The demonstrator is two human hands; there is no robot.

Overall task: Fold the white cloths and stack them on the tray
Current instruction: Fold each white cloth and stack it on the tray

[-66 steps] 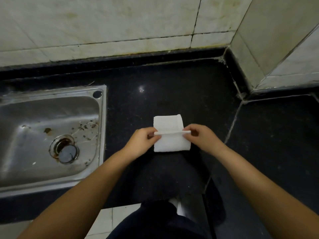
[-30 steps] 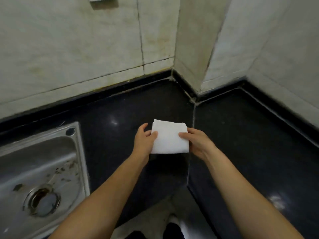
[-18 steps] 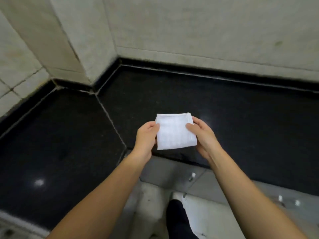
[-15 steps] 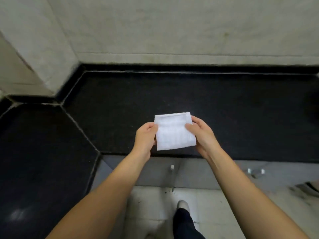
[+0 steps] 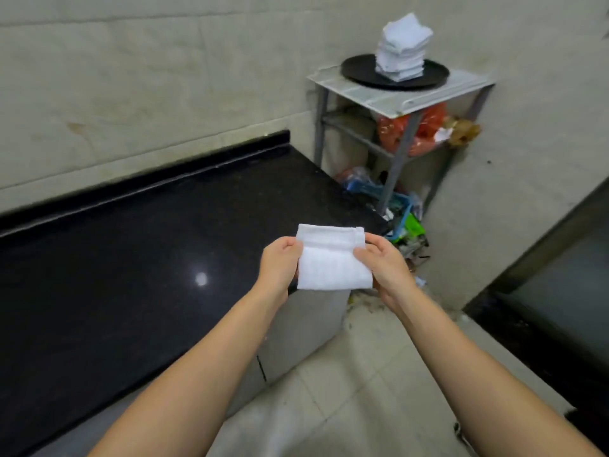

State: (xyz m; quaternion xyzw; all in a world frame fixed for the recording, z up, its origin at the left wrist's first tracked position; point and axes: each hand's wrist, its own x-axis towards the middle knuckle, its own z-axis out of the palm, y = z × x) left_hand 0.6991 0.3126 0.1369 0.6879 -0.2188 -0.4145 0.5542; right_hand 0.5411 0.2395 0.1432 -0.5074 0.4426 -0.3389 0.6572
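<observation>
A folded white cloth (image 5: 333,262) hangs in the air in front of me, above the counter's right end. My left hand (image 5: 279,266) pinches its left edge and my right hand (image 5: 382,263) pinches its right edge. Farther off at the upper right, a round black tray (image 5: 357,71) lies on a small metal stand. A tall pile of several folded white cloths (image 5: 400,49) stands on the tray, leaning a little.
The black stone counter (image 5: 138,258) runs along the tiled wall on my left. The metal stand (image 5: 400,100) fills the corner, with an orange bag (image 5: 425,130) on its lower shelf and plastic litter (image 5: 400,222) at its feet. Pale tile floor (image 5: 356,384) lies ahead; a dark doorway (image 5: 557,291) opens right.
The view has swung right from the sink and counter corner to the stand with the tray. Both hands lifted the folded cloth off the counter and carry it in the air.
</observation>
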